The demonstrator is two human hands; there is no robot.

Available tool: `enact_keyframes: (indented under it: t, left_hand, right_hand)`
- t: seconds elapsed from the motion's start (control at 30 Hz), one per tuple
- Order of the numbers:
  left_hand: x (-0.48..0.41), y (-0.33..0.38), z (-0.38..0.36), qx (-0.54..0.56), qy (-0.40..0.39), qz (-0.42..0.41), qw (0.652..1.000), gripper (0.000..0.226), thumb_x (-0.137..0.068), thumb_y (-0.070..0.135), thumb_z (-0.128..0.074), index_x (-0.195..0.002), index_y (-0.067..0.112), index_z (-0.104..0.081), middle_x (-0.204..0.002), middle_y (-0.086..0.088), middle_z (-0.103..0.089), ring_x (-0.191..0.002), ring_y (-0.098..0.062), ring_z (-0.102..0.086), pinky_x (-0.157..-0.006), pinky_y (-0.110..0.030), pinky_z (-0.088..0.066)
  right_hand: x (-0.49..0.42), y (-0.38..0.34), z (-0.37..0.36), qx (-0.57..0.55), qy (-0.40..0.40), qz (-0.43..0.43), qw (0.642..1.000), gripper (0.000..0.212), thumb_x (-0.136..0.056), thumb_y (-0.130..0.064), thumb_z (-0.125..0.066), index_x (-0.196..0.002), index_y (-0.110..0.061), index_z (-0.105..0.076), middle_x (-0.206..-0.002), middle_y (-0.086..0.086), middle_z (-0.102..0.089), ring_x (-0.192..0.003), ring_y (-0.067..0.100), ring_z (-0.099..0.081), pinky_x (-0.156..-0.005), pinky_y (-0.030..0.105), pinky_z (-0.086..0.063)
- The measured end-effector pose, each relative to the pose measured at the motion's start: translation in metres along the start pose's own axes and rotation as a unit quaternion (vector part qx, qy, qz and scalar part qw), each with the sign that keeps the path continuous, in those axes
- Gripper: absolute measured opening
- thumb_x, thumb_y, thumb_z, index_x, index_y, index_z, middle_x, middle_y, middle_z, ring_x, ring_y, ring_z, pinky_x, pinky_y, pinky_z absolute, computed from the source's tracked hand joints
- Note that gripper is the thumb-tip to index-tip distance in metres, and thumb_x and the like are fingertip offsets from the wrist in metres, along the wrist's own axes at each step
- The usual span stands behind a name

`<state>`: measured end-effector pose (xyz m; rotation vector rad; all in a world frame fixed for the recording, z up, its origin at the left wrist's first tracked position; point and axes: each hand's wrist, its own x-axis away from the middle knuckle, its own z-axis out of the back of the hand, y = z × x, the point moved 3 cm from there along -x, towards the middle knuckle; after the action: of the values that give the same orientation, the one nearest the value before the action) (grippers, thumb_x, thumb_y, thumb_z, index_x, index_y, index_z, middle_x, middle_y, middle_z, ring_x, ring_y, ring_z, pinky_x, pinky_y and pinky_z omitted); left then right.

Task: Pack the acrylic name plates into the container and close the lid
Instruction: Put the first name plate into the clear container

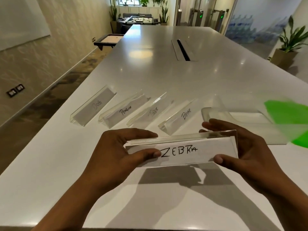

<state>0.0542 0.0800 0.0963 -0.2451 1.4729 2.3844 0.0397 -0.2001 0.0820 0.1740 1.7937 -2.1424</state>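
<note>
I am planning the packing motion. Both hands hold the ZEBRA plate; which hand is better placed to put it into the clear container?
Probably the right hand: it grips the ZEBRA plate at the end beside the container; the left hand holds the far end.

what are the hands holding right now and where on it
Both hands hold the ZEBRA name plate above the table: the left hand pinches its left end, the right hand grips its right end.

Head-worn view; forward, downward, close
</note>
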Motion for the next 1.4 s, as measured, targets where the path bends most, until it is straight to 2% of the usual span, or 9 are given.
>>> enact_keyframes:
  t: [0.13, 0.27, 0.4, 0.5, 0.63, 0.97, 1.17, 1.27, 1.4]
  left_hand:
    - [-0.010, 0.021, -0.026, -0.004, 0.006, -0.021, 1.000, 0.040, -0.057, 0.055, -0.084, -0.095, 0.046, -0.074, -0.093, 0.032, -0.071, -0.095, 0.007, -0.066, -0.077, -0.009, -0.052]
    - [-0.017, 0.027, -0.051, 0.014, 0.023, -0.020, 0.999, 0.072, -0.058, 0.052, -0.084, -0.124, 0.044, -0.058, -0.117, 0.027, -0.067, -0.116, 0.003, -0.058, -0.095, -0.029, -0.047]
    - [-0.013, 0.021, -0.083, 0.151, -0.001, 0.013, 0.988, 0.096, -0.054, 0.034, -0.090, -0.139, 0.028, -0.046, -0.132, 0.008, -0.062, -0.125, -0.012, -0.055, -0.101, -0.039, -0.046]
    - [-0.009, 0.024, -0.103, 0.194, -0.001, 0.010, 0.981, 0.085, -0.057, 0.023, -0.090, -0.133, 0.024, -0.052, -0.129, 0.003, -0.064, -0.122, -0.009, -0.057, -0.091, -0.026, -0.052]
    - [-0.011, 0.031, -0.113, 0.232, 0.020, 0.017, 0.972, 0.067, -0.058, 0.017, -0.088, -0.119, 0.026, -0.061, -0.122, 0.001, -0.067, -0.118, -0.014, -0.061, -0.078, -0.026, -0.055]
    - [-0.020, 0.024, -0.099, 0.246, 0.037, 0.019, 0.968, 0.059, -0.058, 0.028, -0.087, -0.113, 0.031, -0.064, -0.113, 0.011, -0.070, -0.109, -0.011, -0.066, -0.076, -0.024, -0.057]
    - [-0.024, 0.018, -0.086, 0.259, 0.038, 0.020, 0.965, 0.064, -0.053, 0.049, -0.089, -0.110, 0.037, -0.064, -0.116, 0.007, -0.069, -0.111, -0.016, -0.065, -0.077, -0.029, -0.058]
    - [-0.026, 0.013, -0.081, 0.259, 0.036, 0.024, 0.965, 0.066, -0.052, 0.049, -0.089, -0.111, 0.036, -0.064, -0.117, 0.006, -0.069, -0.112, -0.017, -0.065, -0.077, -0.032, -0.059]
    - [-0.031, 0.011, -0.079, 0.249, 0.024, 0.016, 0.968, 0.067, -0.052, 0.049, -0.089, -0.112, 0.035, -0.063, -0.118, 0.006, -0.069, -0.110, -0.018, -0.066, -0.076, -0.032, -0.059]
  right_hand:
    - [0.004, 0.003, 0.036, -0.004, 0.037, 0.015, 0.999, 0.054, -0.054, -0.033, -0.088, -0.104, -0.021, -0.073, -0.107, 0.003, -0.074, -0.100, 0.022, -0.070, -0.075, 0.028, -0.057]
    - [0.011, 0.010, 0.068, -0.048, 0.080, 0.019, 0.995, 0.052, -0.051, -0.039, -0.091, -0.095, -0.017, -0.074, -0.099, 0.007, -0.075, -0.093, 0.027, -0.070, -0.074, 0.034, -0.057]
    - [0.016, 0.021, 0.094, -0.111, 0.117, 0.004, 0.987, 0.037, -0.054, -0.016, -0.085, -0.089, -0.020, -0.076, -0.095, 0.001, -0.075, -0.079, 0.018, -0.071, -0.064, 0.024, -0.056]
    - [0.019, 0.028, 0.102, -0.149, 0.122, -0.008, 0.981, 0.032, -0.062, -0.003, -0.070, -0.087, -0.021, -0.076, -0.093, -0.002, -0.075, -0.072, 0.011, -0.070, -0.062, 0.019, -0.054]
    - [0.021, 0.030, 0.111, -0.159, 0.114, -0.021, 0.981, 0.032, -0.064, -0.003, -0.066, -0.089, -0.022, -0.076, -0.095, -0.001, -0.075, -0.073, 0.011, -0.069, -0.064, 0.017, -0.053]
    - [0.010, 0.020, 0.098, -0.157, 0.108, -0.026, 0.981, 0.032, -0.064, -0.005, -0.069, -0.091, -0.021, -0.074, -0.095, 0.000, -0.074, -0.073, 0.011, -0.069, -0.067, 0.019, -0.054]
    - [-0.001, 0.010, 0.093, -0.123, 0.078, -0.025, 0.989, 0.058, -0.053, -0.041, -0.088, -0.101, -0.013, -0.071, -0.109, 0.012, -0.071, -0.099, 0.030, -0.067, -0.074, 0.033, -0.057]
    - [-0.011, -0.009, 0.098, -0.066, 0.085, 0.013, 0.994, 0.078, -0.059, -0.062, -0.079, -0.111, -0.006, -0.065, -0.112, 0.013, -0.071, -0.108, 0.032, -0.065, -0.090, 0.037, -0.052]
    - [-0.028, -0.047, 0.094, 0.107, 0.017, 0.063, 0.992, 0.050, -0.074, -0.043, -0.073, -0.115, -0.016, -0.065, -0.115, -0.004, -0.071, -0.111, 0.017, -0.065, -0.097, 0.028, -0.049]
